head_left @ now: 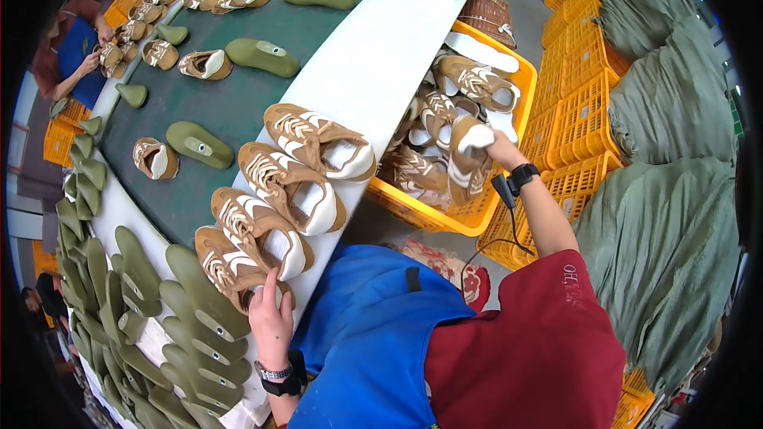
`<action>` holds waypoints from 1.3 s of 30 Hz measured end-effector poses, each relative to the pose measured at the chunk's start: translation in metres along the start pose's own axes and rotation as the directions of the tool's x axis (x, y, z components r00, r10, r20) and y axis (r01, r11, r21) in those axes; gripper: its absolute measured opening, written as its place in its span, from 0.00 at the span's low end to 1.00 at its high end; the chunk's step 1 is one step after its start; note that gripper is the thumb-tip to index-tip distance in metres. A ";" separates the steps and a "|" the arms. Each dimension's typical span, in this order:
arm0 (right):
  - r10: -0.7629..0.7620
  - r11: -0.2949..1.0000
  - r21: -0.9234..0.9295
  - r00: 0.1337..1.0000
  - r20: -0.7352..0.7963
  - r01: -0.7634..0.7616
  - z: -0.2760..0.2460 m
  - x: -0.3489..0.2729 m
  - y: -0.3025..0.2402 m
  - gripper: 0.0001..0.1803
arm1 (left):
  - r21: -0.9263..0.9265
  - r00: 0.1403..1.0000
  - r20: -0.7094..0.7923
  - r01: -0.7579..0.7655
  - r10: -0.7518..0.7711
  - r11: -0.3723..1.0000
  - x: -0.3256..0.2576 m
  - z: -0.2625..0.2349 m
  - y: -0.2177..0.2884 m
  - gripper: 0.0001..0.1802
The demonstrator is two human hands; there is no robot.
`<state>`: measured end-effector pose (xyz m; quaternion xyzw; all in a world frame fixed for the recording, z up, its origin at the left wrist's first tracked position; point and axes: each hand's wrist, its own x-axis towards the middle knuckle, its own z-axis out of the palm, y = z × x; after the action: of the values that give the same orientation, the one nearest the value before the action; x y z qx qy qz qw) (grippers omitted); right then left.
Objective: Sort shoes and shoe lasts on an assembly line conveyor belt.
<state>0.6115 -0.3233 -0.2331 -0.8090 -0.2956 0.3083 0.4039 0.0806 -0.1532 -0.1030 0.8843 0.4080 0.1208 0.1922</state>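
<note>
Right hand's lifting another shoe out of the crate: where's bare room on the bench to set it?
The white edge strip is bare beyond the farthest shoe in the row, toward its far end. The green belt has gaps between scattered shoes and lasts. It is crowded near the left hand, with stacked green lasts beside it.

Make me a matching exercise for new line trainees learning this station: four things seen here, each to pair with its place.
Things:
1. left hand
2. right hand
3. green shoe lasts
4. grey-green sacks

Places:
A. stacked at the person's left, beside the belt
B. on the nearest tan shoe of the row on the white ledge
C. piled at the right, past the yellow crates
D. gripping a tan shoe over the yellow crate

Pairs: 1-B, 2-D, 3-A, 4-C
</note>
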 end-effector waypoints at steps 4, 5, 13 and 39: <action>-0.407 0.908 -0.110 0.785 -0.467 0.405 -0.027 0.028 -0.073 0.16 | -0.035 1.000 0.001 -0.004 0.004 0.999 0.002 0.001 0.000 0.27; -0.289 0.931 0.061 0.830 -0.477 0.359 -0.034 0.029 -0.118 0.17 | -0.036 1.000 -0.016 -0.009 0.008 0.999 0.000 0.001 -0.001 0.27; -0.390 0.735 0.048 0.479 -0.786 0.676 0.025 0.094 -0.235 0.13 | -0.004 0.999 -0.022 0.034 -0.034 0.999 0.000 -0.002 0.005 0.26; -0.432 0.831 -0.345 0.897 0.092 0.436 0.078 0.113 -0.248 0.14 | -0.014 0.994 0.028 0.108 -0.108 0.994 -0.008 -0.003 0.000 0.27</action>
<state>0.5691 -0.0804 -0.0935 -0.7788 -0.5243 0.1536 0.3081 0.0738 -0.1587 -0.1004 0.8611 0.4515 0.1012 0.2108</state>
